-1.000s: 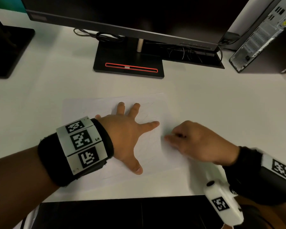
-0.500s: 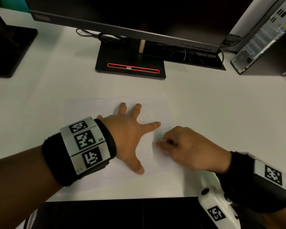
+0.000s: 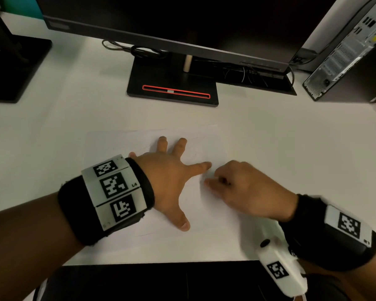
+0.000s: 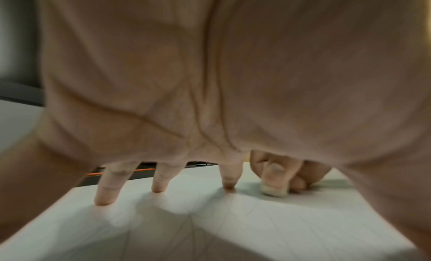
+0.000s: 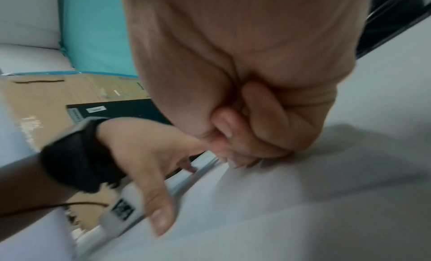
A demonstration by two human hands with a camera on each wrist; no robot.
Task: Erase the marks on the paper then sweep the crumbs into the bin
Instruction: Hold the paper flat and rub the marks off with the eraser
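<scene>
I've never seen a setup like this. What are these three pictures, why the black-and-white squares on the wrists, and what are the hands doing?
There is no machine here: a person wears three cameras. One sits on the head and looks down at the desk; one on each wrist looks along the hand. The patterned squares are printed markers on the wristbands.

On the white desk lies a sheet of paper, in front of a monitor stand. The left hand presses flat on the paper, fingers spread. The right hand is curled round a small pale eraser, its end on the sheet, seen best from the left wrist. No bin shows.
</scene>
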